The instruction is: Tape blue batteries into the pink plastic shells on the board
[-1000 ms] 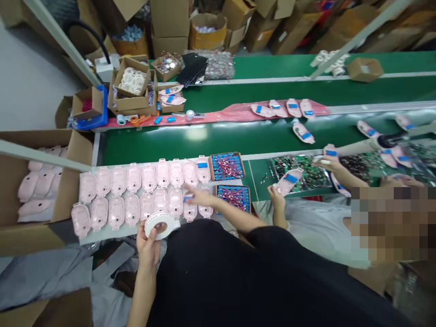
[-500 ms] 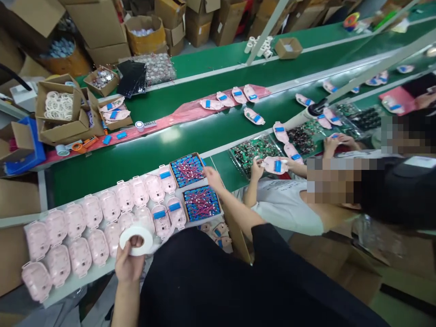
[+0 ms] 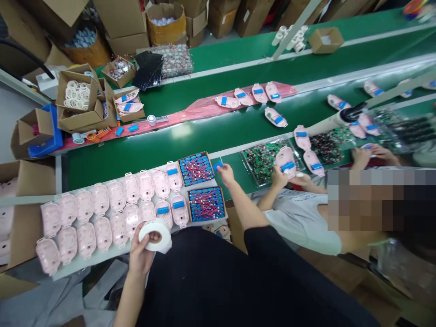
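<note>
At mid-frame the right hand (image 3: 226, 174) pinches a small blue piece (image 3: 217, 166) beside the wired batteries (image 3: 196, 169), while lower left of centre the left hand (image 3: 140, 253) grips a tape roll (image 3: 164, 236) — apparently a picking step, the next move calling for a light, steady pinch.

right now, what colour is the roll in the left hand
The roll in the left hand is white, clearest in the head view.
</note>
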Action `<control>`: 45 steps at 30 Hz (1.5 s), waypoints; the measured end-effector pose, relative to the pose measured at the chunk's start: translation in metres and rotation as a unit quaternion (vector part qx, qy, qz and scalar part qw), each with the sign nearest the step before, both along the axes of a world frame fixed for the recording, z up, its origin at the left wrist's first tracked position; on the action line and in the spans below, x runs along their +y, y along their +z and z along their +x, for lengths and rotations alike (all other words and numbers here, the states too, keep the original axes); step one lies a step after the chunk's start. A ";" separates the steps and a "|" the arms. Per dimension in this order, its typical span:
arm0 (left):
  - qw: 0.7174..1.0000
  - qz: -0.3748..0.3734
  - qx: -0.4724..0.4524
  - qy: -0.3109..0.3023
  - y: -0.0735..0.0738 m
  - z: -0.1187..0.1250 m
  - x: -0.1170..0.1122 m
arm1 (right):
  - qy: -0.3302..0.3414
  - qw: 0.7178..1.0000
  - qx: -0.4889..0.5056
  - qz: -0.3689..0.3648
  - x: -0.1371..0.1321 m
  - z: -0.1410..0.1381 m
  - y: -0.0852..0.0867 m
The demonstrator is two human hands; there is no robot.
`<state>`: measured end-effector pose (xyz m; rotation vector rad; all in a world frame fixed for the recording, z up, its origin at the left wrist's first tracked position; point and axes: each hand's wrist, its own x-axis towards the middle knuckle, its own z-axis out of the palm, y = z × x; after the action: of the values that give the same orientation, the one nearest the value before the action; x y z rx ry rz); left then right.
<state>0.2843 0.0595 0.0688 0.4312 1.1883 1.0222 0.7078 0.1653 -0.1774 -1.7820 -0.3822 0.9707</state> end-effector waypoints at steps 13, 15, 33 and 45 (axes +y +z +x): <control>1.000 0.012 -0.009 -0.024 -0.012 -0.032 -0.015 | -0.156 0.984 0.089 0.022 -0.072 0.048 0.076; 0.999 0.014 -0.017 -0.029 -0.013 -0.034 -0.014 | -0.176 0.968 0.133 0.120 -0.084 0.052 0.109; 0.988 0.048 0.095 -0.108 0.015 -0.025 -0.014 | 0.480 0.845 0.122 0.202 -0.117 -0.217 0.255; 0.987 0.067 0.140 0.038 -0.003 -0.024 -0.017 | 0.379 0.876 0.269 0.129 -0.130 -0.275 0.214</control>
<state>0.2606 0.0421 0.0658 0.6572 1.3989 1.1381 0.4324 0.0350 0.0368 -1.0315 -0.8333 1.8098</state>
